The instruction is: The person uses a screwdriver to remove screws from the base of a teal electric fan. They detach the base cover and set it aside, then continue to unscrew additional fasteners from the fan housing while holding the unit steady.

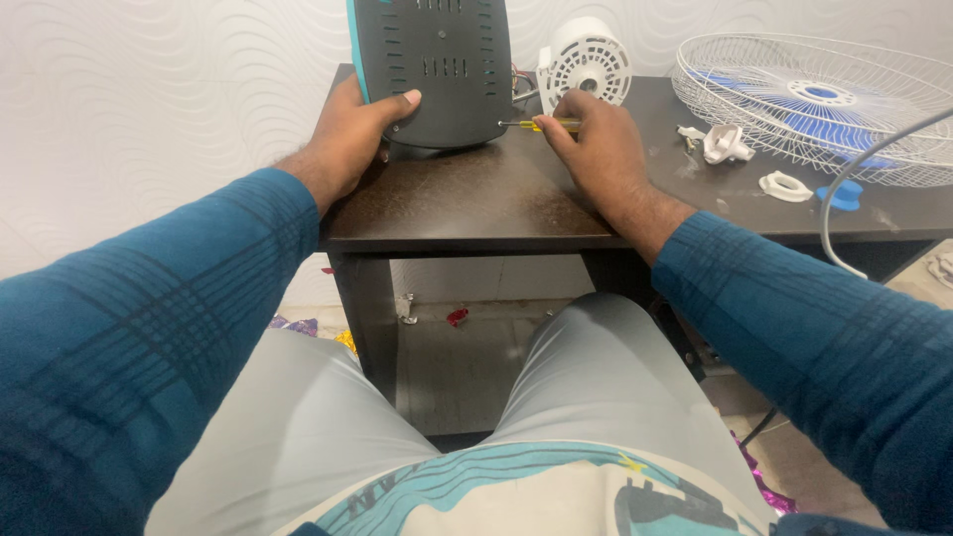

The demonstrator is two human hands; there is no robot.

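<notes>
- Dark grey fan base panel (437, 69), matte plastic with vent slots and a teal edge, is stood upright at 12 o'clock on the dark wooden table (476, 203).
- Left hand (347, 139) is wrapped around the panel's lower left edge, thumb pressed on its face.
- Right hand (596, 149) is closed around a yellow-handled screwdriver (541, 124); tip is set against the panel's lower right corner.
- Disassembly judged well along: white ribbed motor housing (586, 65), white wire grille (824, 104) over blue blades at 2 o'clock, and small white plastic fittings (725, 144) are already laid loose.
- Panel fastener appears still outstanding.
</notes>
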